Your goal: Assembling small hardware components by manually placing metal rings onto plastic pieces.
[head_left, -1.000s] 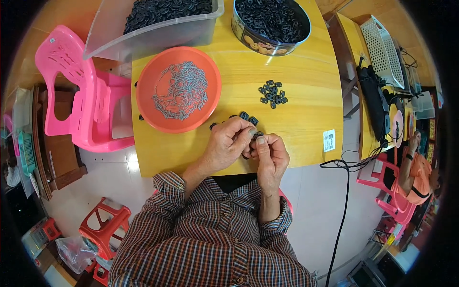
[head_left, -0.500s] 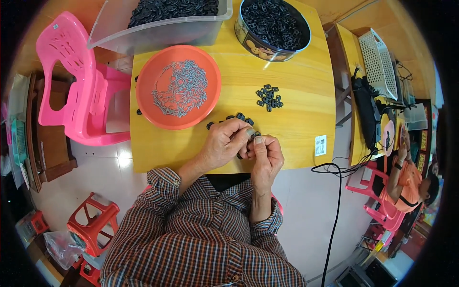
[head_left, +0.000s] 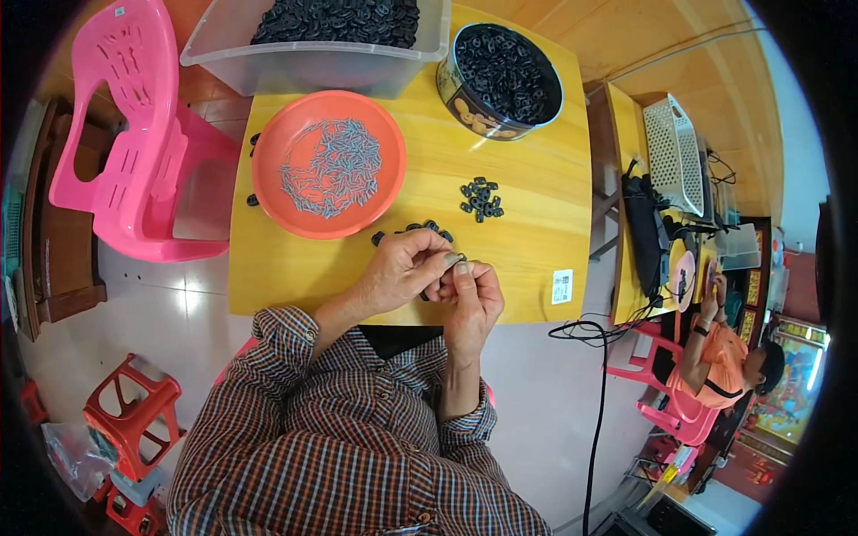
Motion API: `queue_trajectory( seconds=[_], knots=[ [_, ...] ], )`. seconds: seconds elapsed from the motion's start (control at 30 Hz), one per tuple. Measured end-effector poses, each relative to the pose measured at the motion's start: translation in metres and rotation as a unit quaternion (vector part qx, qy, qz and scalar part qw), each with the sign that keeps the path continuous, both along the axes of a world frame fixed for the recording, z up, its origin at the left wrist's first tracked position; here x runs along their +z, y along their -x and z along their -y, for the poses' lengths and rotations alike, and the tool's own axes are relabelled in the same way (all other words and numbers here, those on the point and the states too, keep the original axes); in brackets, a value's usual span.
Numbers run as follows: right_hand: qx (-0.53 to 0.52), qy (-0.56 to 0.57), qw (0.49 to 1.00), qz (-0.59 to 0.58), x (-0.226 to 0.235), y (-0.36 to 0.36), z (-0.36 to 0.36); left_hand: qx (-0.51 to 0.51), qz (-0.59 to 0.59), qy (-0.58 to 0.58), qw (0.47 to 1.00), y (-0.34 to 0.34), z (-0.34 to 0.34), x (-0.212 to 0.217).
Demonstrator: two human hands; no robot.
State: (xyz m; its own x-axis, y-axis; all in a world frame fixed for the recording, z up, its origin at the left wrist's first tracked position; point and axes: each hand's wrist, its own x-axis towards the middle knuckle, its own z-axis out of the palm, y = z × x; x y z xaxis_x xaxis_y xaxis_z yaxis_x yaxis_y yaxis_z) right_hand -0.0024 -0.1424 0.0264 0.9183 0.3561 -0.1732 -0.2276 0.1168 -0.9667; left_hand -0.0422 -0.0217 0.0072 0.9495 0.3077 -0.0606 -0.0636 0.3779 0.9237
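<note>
Close to the table's near edge, my left hand (head_left: 399,271) and my right hand (head_left: 472,308) meet fingertip to fingertip. Both are closed in a pinch around a small dark piece (head_left: 461,258), mostly covered by the fingers; it looks like one of the black plastic parts. Just beyond the left hand lie several loose black plastic parts (head_left: 432,226). An orange-red bowl (head_left: 262,183) to the left holds many thin grey screws (head_left: 353,165). A small cluster of black parts (head_left: 481,200) sits right of centre on the yellow table (head_left: 527,241).
A clear plastic bin (head_left: 313,76) and a round tin (head_left: 465,114), both filled with black parts, stand at the back. A pink chair (head_left: 134,161) is at left, a red stool (head_left: 134,415) lower left. A black cable (head_left: 597,438) hangs at right; another person (head_left: 715,357) sits beyond.
The whole view has shifted, so the table and bowl appear slightly further left. My hands stay together, pinching the small piece, with only slight finger movement.
</note>
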Motion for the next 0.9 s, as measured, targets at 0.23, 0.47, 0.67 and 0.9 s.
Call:
queue_trajectory(
  seconds=[0.23,0.47,0.67,0.9],
  knots=[
    [-0.009,0.049,0.999,0.020,0.010,-0.001,-0.001,-0.010,0.005,-0.002,1.000,0.000,-0.001,0.003],
    [-0.060,0.064,0.995,0.052,0.010,-0.017,0.013,0.028,-0.029,-0.170,0.985,-0.004,-0.013,0.009],
    [-0.088,0.082,0.991,0.063,0.008,-0.029,0.025,0.073,0.027,-0.399,0.914,-0.019,-0.023,0.020],
    [-0.098,0.090,0.990,0.053,0.006,-0.037,0.030,0.081,0.013,-0.544,0.835,-0.045,-0.025,0.018]
  ],
)
